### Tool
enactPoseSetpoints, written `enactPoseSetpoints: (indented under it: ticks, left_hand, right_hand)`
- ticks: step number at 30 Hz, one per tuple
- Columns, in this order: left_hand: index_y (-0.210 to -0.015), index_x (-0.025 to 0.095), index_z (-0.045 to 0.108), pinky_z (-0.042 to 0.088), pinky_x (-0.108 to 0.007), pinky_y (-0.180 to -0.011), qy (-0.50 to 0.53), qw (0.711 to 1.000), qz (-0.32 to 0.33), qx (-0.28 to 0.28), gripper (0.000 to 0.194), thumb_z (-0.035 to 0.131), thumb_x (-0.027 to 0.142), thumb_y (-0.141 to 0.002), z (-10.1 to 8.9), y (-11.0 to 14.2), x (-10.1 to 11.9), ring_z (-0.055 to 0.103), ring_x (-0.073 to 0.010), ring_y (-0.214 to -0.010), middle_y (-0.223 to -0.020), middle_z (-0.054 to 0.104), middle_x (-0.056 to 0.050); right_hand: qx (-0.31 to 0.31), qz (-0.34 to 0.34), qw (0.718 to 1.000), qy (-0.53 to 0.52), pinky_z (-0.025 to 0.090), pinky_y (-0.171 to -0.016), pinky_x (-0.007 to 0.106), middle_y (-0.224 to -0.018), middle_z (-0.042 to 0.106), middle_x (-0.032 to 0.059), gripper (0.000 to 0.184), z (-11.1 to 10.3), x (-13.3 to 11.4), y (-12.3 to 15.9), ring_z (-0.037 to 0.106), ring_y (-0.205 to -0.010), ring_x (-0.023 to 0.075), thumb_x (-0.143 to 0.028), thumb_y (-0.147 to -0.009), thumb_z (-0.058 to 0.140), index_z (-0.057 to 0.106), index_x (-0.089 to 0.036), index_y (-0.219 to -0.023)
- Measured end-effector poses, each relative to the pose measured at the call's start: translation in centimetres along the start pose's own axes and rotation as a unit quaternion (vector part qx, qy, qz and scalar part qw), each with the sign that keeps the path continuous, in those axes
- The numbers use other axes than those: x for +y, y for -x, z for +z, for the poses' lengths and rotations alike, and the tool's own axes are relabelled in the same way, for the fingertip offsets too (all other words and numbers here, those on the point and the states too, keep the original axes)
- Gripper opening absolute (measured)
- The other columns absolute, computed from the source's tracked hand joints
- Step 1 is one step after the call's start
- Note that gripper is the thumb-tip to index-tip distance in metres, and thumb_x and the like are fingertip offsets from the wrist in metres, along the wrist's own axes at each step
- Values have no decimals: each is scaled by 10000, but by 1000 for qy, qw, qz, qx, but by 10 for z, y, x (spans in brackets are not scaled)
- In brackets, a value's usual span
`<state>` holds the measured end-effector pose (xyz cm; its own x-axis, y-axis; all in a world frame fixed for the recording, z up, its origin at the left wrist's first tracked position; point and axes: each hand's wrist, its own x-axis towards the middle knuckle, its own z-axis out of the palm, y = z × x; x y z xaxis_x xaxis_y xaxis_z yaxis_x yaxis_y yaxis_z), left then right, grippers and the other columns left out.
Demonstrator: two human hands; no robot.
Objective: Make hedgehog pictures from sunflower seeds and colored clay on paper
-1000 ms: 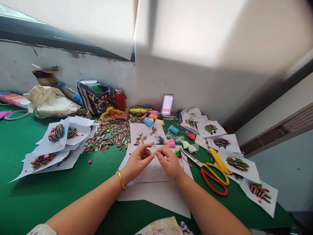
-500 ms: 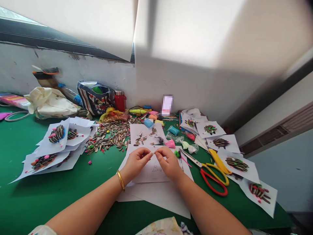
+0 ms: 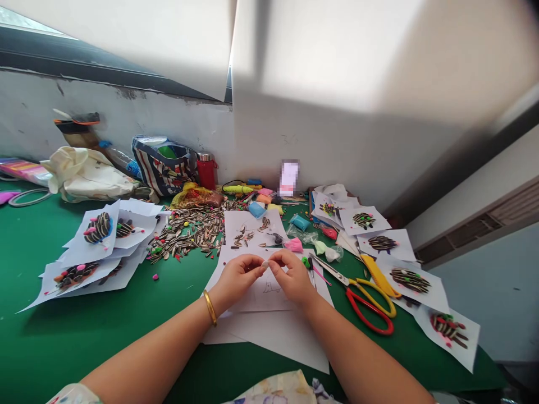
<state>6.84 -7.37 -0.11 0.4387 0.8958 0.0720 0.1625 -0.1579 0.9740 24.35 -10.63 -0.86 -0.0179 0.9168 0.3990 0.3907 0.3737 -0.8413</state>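
Observation:
My left hand [image 3: 242, 276] and my right hand [image 3: 291, 275] meet fingertip to fingertip above a white sheet of paper [image 3: 248, 303]. Pinched between both hands is a small whitish piece [image 3: 265, 264], perhaps soft clay; its kind is too small to be sure of. Under my hands the sheet carries a pencil drawing [image 3: 272, 287], partly covered. Just beyond lies another sheet [image 3: 273, 221] with several sunflower seeds [image 3: 243, 238] on it. Lumps of pink clay [image 3: 293, 244] and green clay [image 3: 306, 262] sit close to my right hand.
Scissors [image 3: 357, 289] and a yellow utility knife [image 3: 379, 276] lie to the right. A heap of sunflower seeds [image 3: 197, 227] spreads at the left. Seed-decorated papers [image 3: 101, 255] are stacked left, with more cards [image 3: 410, 280] right. A red bottle [image 3: 206, 173] and bags [image 3: 90, 174] stand along the wall.
The whitish piece shows more plainly between my fingertips, which have shifted slightly. The whole view has tilted a little; other things stay in place.

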Motion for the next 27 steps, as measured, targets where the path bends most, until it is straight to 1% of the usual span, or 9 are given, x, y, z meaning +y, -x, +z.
enactPoseSetpoints:
  ticks: [3,6,10,12,15,17,20,23,27]
  left_hand:
    - [-903,160,702,515,-296,-743,5,1000,-1,-2,316,689,455,-792,1,-1,-4,644,-191,-811,-882,720,-61]
    - [-975,169,711,530,-305,-777,-10,1000,8,-19,318,664,443,-821,1,-2,-7,665,-200,-856,-942,732,-69]
    - [-1107,198,692,538,-310,-777,-126,991,37,5,315,647,363,-842,-4,-2,-9,668,-197,-882,-991,724,-61]
    - [-1114,212,693,528,-334,-839,-212,974,77,1,301,663,305,-829,-7,-3,-10,657,-212,-957,-1043,714,-63]
    - [-1127,231,696,457,-393,-982,-322,932,154,-59,325,703,275,-805,-10,-3,-9,612,-246,-1108,-1165,692,-73]
    - [-1172,245,677,401,-423,-1032,-364,908,185,-97,369,712,282,-806,-11,-2,-8,574,-260,-1183,-1224,676,-70]
    - [-1217,276,646,340,-451,-1054,-404,886,193,-125,383,685,283,-836,-11,-1,-8,516,-266,-1265,-1267,664,-49]
    - [-1210,296,642,321,-455,-1040,-428,872,193,-138,328,630,289,-882,-11,-1,-11,504,-261,-1281,-1274,663,-33]
    - [-1192,301,657,306,-448,-1049,-435,870,194,-125,280,519,282,-948,-11,-2,-14,503,-252,-1285,-1284,658,-36]
  right_hand:
    - [-8,9,1000,-7,460,-708,285,-817,612,13,106,1,1,0,555,-765,154,-296,-879,606,629,-211,-821]
    - [-4,4,1000,-9,458,-711,282,-810,608,8,96,1,2,0,549,-763,152,-285,-871,614,627,-212,-809]
    - [14,11,1000,1,458,-716,287,-818,616,16,97,-6,0,-3,552,-769,159,-287,-869,608,633,-212,-812]
    - [28,26,999,4,462,-716,291,-819,619,19,111,-12,0,-5,558,-763,162,-307,-868,610,635,-210,-820]
    - [58,53,997,-1,467,-716,294,-832,627,22,147,-22,3,-9,562,-756,164,-352,-862,617,635,-209,-834]
    - [73,68,995,-12,471,-712,297,-847,633,27,179,-26,6,-12,565,-754,167,-386,-855,625,637,-208,-842]
    - [79,81,993,-39,475,-697,297,-851,640,34,214,-29,10,-13,568,-748,170,-421,-846,633,634,-207,-845]
    - [70,91,992,-54,472,-670,288,-826,636,30,220,-29,12,-12,564,-725,164,-425,-840,642,627,-206,-853]
    - [47,101,992,-50,468,-654,280,-808,633,23,204,-27,13,-11,565,-705,155,-397,-831,650,629,-199,-879]
